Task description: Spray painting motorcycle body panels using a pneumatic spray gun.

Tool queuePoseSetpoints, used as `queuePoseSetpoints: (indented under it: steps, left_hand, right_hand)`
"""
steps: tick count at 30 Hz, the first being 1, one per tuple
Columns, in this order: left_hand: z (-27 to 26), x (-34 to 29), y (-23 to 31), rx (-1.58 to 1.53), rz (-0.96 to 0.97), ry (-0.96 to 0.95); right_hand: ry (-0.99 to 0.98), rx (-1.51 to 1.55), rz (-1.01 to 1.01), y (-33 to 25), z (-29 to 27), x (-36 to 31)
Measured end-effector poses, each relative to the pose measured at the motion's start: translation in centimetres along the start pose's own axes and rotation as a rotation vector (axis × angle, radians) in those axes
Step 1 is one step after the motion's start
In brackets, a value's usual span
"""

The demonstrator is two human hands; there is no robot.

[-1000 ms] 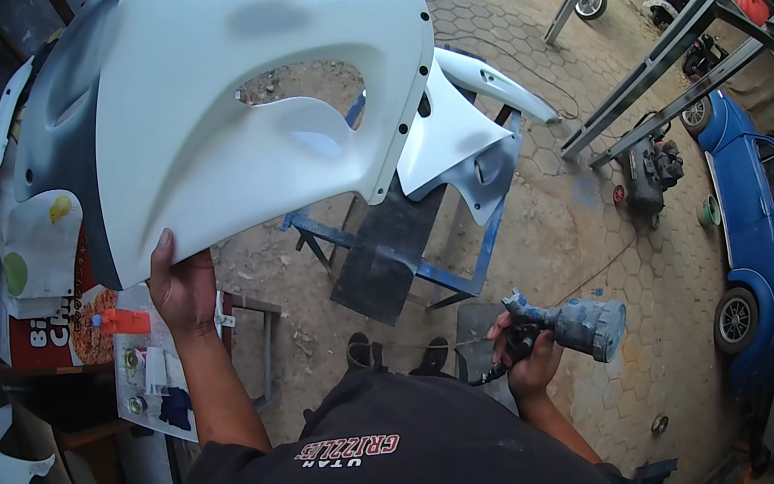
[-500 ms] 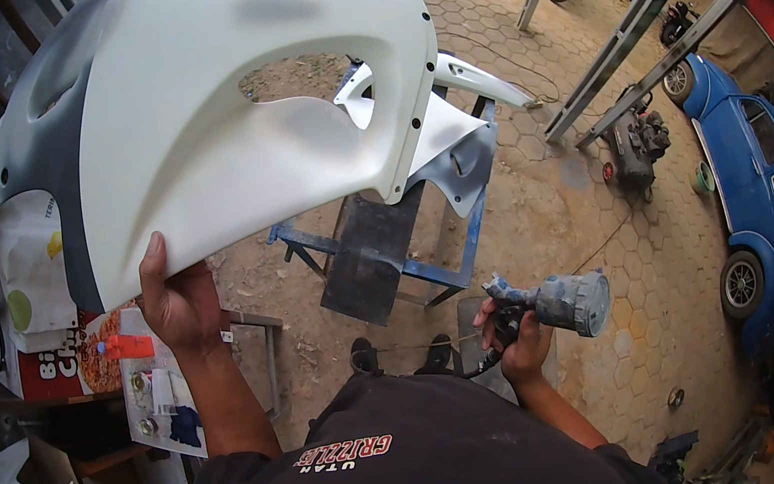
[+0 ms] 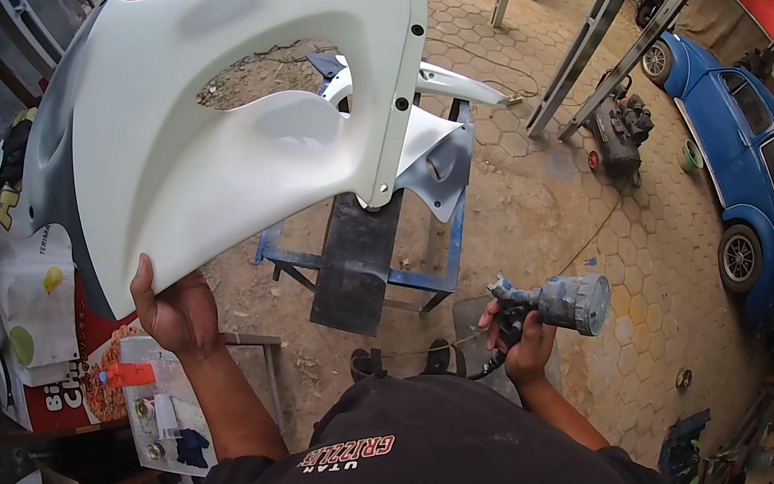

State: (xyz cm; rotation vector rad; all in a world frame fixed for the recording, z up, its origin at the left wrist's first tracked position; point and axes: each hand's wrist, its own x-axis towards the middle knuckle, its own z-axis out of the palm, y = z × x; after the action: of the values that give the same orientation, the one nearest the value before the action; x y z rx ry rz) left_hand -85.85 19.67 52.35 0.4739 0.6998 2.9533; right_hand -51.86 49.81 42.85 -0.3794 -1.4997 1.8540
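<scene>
White panel with grey-shaded patches, up in front of the body, to the left; its lower right corner overlaps the dark board in view, contact uncertain. Looks thin-shelled: probably light for its size, fairly stiff, apt to flex or crack near the big cutout, its smooth face likely slippery and easily marked. Best holds, I judge: lower edge and underside, a second hand at the far rim. Left hand grips the bottom edge, thumb on the face, other fingers mostly hidden behind. Right hand, well apart, has fingers curled around a paint-crusted spray gun. Beyond: blue-framed stand, smaller grey-white panel.
</scene>
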Motion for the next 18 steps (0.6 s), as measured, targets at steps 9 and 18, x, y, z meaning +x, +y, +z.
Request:
queuePoseSetpoints:
  steps: [9, 18]
  left_hand:
    - [-0.1, -0.9, -2.7, 0.219, 0.138, 0.127]
    - [-0.5, -4.6, -6.2, 0.976, 0.443, 0.081]
  right_hand:
    - [-0.101, -0.078, 0.101, -3.0, 1.5, 3.9]
    - [-0.568, -0.284, -0.110, -15.8, 16.5, 14.5]
